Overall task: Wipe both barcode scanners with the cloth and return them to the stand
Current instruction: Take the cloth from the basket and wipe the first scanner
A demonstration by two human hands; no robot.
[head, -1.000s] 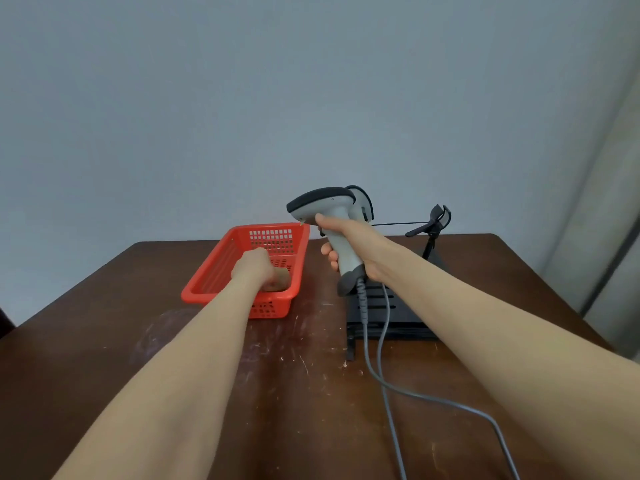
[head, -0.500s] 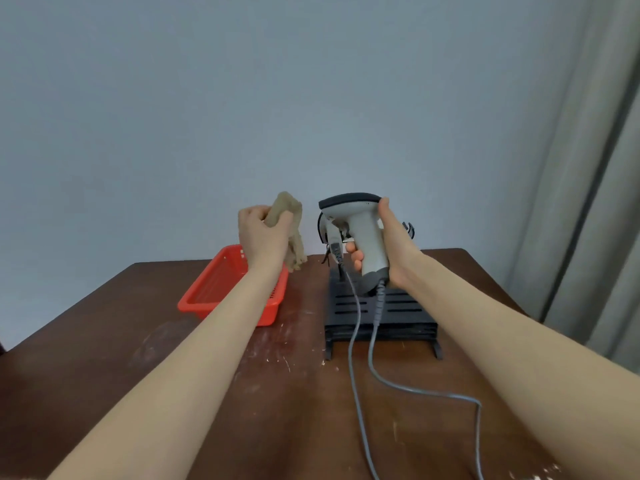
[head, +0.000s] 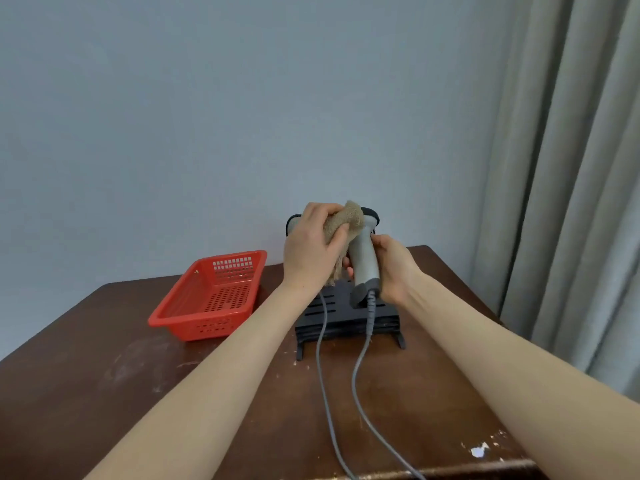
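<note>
- The right hand (head: 393, 271), at centre frame, wraps its fingers and thumb round the grey handle of a corded barcode scanner (head: 362, 268), held roughly upright above the stand with its butt end down
- The handle runs through the fist: its dark foot sticks out below the hand, and the head rises above the hand and to its left
- The left hand (head: 311, 249), just left of the scanner, clutches a bunched tan cloth (head: 348, 221) between its thumb and curled fingers
- The cloth is pressed over the scanner's head and covers most of it; only the head's dark rim shows at the cloth's right edge, and a frayed tail of cloth hangs down between the two hands
- A grey cable (head: 360, 368) drops from the scanner's foot, crosses the stand and runs to the bottom edge of the frame
- The black slotted stand (head: 346, 318) sits on the table directly below both hands
- A second scanner (head: 290, 226) shows behind the left hand only as a sliver of grey with a dark rim; how it sits cannot be told
- A second cable (head: 320, 344) comes out from under the left wrist and runs down beside the first
- A red perforated basket (head: 211, 299) lies left of the stand, apart from it
- The brown wooden table (head: 104, 393) is scuffed, with a white chip (head: 479, 451) at lower right
- A grey curtain (head: 571, 168) hangs along the right edge of the frame
</note>
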